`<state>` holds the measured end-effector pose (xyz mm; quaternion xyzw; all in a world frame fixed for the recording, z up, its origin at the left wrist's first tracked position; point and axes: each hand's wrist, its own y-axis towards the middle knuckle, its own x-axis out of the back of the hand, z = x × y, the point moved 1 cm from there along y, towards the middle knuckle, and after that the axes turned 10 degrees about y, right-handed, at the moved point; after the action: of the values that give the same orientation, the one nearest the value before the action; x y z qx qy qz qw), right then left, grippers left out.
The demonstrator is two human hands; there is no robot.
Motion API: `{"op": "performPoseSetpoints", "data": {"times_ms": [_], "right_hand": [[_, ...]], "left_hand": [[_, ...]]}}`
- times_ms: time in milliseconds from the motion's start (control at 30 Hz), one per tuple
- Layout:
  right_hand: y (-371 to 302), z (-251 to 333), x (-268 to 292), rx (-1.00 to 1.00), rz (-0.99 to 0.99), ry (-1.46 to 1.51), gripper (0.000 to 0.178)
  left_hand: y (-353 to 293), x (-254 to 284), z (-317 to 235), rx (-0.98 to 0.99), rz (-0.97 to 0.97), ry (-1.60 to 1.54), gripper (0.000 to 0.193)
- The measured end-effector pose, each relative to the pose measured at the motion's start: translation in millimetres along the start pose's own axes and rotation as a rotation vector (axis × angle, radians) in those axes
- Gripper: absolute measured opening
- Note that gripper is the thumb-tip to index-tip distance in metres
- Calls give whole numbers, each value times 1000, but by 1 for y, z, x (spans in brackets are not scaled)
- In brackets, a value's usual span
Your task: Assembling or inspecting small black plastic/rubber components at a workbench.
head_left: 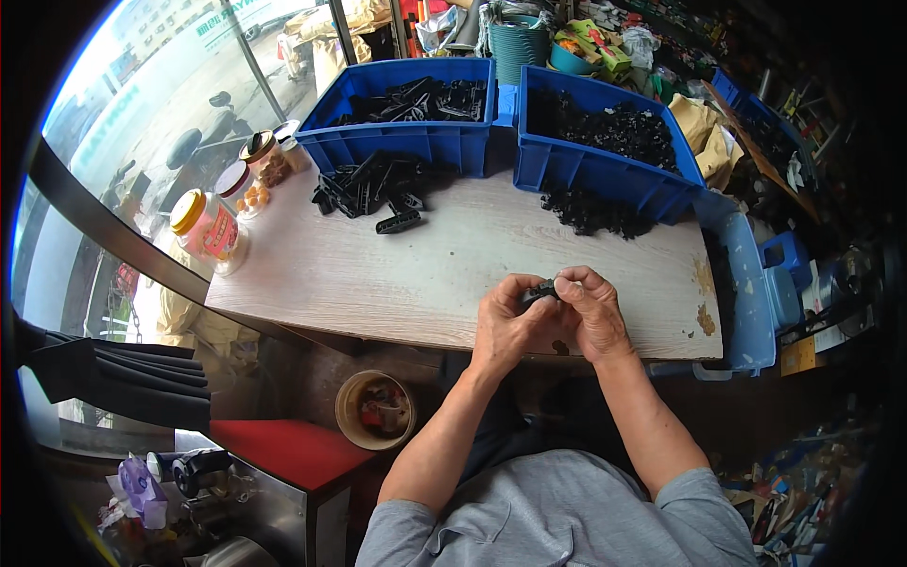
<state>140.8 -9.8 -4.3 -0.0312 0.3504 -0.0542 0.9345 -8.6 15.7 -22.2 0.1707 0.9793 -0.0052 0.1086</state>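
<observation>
Over the near edge of the table (444,274), my left hand (505,321) closes its fingers around a small black plastic part (537,295). My right hand (595,317) meets it from the other side, thumb and fingertips pinching at the part's right end. Fingers cover much of the part, so its full shape is hidden. Farther off to the left lies a heap of longer black plastic parts (364,184), with one black part (399,222) a little in front. A heap of small black pieces (595,213) spreads at the far right of the table.
Two blue bins, one with long black parts (397,144) and one with small pieces (605,180), stand at the back. Lidded jars (210,227) line the left edge. A bucket (345,411) stands on the floor; a light-blue tub (751,283) is right of the table.
</observation>
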Motion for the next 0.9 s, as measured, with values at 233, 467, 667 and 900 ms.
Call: {"op": "performPoseSetpoints", "data": {"times_ms": [233,467,667,900], "right_hand": [[2,0,6,-16,2,-108,9],[1,1,-6,-11,-61,-85,13],[2,9,-6,-80,-112,-363,23],[-2,-2,-10,6,-44,-475,32]], "left_hand": [[1,-5,-5,-20,-27,11,19],[0,-4,-11,99,-93,-69,16],[-2,-6,-14,112,-186,-116,11],[-6,-2,-15,113,-130,-138,8]]}}
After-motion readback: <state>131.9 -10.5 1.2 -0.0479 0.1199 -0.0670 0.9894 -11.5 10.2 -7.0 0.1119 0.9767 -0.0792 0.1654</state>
